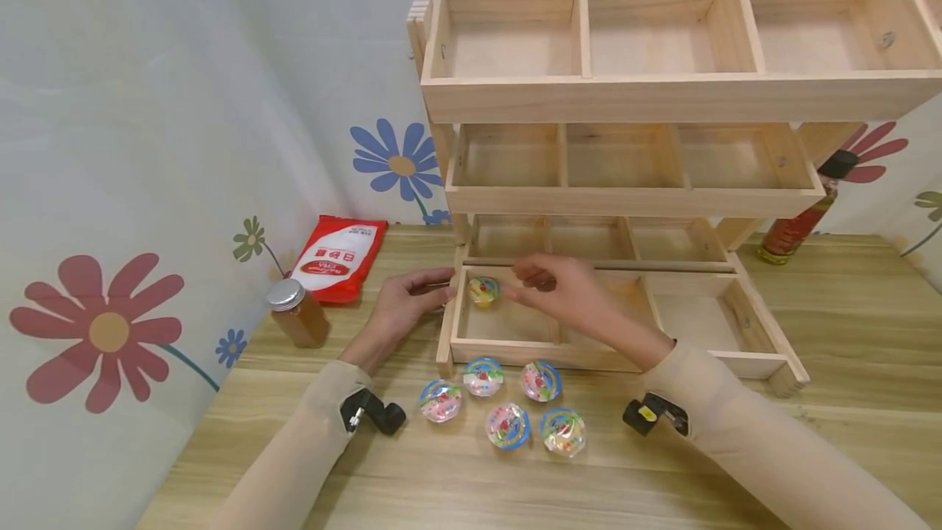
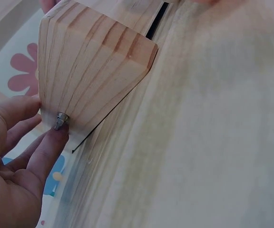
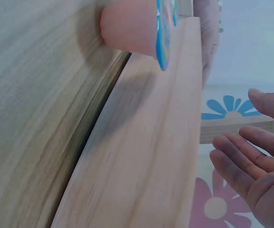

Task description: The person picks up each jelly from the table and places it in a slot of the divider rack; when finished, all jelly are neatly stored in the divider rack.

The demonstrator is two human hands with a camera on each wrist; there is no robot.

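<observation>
A jelly cup [image 1: 483, 291] with a printed lid sits in the left compartment of the wooden rack's bottom tray [image 1: 508, 348], toward its back left corner. Just right of that cup, my right hand [image 1: 570, 293] hovers over the tray; the right wrist view shows its fingers loosely bent and holding nothing. My left hand [image 1: 403, 307] is at the rack's left side, its extended fingers touching the wooden side piece [image 2: 89, 61] near a metal screw [image 2: 61, 120]. Several more jelly cups [image 1: 508, 426] with blue-rimmed lids stand on the table before the tray.
Left of the rack are a red and white packet [image 1: 337, 256] and a jar [image 1: 299, 315] with a silver lid. A dark-capped bottle [image 1: 798, 215] stands behind the rack's right side. The rack's upper trays [image 1: 684, 96] overhang the bottom one.
</observation>
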